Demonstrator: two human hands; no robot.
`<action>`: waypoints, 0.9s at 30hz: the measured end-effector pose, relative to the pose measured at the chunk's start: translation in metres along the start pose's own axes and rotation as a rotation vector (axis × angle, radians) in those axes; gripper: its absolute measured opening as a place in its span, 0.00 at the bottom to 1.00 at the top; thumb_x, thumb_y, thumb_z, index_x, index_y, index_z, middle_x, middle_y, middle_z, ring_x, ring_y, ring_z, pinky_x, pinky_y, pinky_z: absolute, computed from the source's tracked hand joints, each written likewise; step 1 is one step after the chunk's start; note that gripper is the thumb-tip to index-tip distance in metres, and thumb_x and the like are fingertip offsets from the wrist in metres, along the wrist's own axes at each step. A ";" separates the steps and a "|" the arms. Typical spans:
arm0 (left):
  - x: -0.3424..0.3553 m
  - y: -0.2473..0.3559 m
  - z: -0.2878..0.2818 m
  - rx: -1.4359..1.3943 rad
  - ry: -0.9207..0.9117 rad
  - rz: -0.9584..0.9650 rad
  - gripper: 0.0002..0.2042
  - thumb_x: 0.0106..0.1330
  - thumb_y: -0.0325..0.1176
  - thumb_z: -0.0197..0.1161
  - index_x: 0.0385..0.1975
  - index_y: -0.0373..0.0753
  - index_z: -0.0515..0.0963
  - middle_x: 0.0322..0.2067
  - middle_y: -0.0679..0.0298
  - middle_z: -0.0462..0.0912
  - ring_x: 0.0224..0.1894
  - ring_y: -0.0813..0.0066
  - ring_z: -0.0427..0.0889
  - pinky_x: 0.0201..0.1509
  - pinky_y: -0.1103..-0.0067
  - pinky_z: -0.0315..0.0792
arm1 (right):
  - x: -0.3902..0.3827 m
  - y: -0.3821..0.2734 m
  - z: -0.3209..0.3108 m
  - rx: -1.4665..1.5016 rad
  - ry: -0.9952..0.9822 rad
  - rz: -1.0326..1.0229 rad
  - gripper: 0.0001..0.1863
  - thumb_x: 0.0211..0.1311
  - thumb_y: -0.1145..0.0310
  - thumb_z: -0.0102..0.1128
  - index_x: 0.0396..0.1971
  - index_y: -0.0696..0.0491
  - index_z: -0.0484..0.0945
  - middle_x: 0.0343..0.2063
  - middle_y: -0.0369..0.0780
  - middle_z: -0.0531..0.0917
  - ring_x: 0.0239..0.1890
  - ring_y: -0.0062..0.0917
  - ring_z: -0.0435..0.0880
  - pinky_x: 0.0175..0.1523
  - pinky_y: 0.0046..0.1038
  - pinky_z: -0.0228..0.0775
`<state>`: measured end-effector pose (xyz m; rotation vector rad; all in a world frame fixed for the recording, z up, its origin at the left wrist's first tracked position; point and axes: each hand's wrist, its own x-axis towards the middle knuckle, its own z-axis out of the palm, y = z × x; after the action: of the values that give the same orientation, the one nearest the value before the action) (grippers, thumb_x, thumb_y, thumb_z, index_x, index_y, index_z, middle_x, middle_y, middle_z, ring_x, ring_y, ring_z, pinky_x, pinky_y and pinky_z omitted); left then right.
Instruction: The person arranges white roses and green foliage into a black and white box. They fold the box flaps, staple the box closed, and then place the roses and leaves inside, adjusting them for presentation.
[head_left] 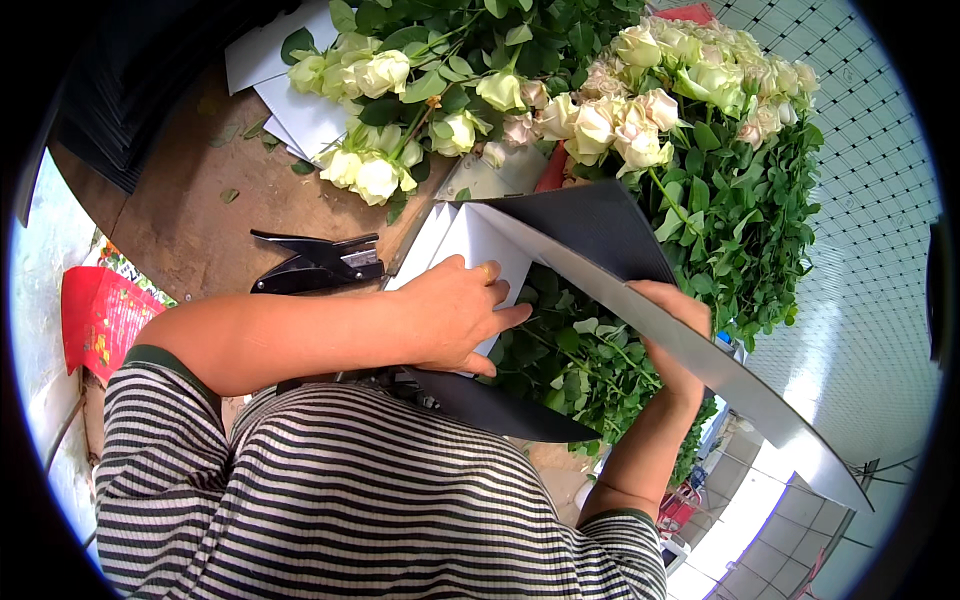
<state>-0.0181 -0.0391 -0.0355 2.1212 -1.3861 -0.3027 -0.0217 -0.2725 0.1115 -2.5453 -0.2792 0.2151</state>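
My left hand (455, 312) lies across folded white sheets (440, 238) with its fingers spread. Under and beyond it are green rose leaves and stems (590, 350), between a black sheet (590, 225) above and another black flap (505, 405) below. My right hand (680, 312) is curled at the outer corner of the upper black sheet, appearing to grip it. A long grey metal strip (700, 360) passes in front of my right wrist and hides part of that hand. Left of the white sheets lies a black plier stapler (315, 262) with a silver jaw.
Pale cream and pinkish roses (640, 130) with dense foliage are heaped at the far right. More cream roses (375, 170) lie near white sheets (300, 110) on the brown table (190, 210). Black sheets (110, 120) are stacked at far left; a red package (105, 315) sits below them.
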 end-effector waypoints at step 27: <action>0.033 -0.032 -0.044 -0.792 -0.398 -0.259 0.43 0.62 0.67 0.47 0.72 0.48 0.44 0.57 0.52 0.72 0.54 0.61 0.74 0.55 0.72 0.72 | -0.140 -0.050 -0.127 -0.146 0.336 -0.411 0.12 0.69 0.71 0.45 0.46 0.59 0.75 0.23 0.38 0.71 0.28 0.27 0.70 0.34 0.26 0.63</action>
<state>0.0417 -0.0442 -0.0141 1.5928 -0.9355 -1.2101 -0.1374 -0.3314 0.2571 -2.5419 -0.6919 -0.3978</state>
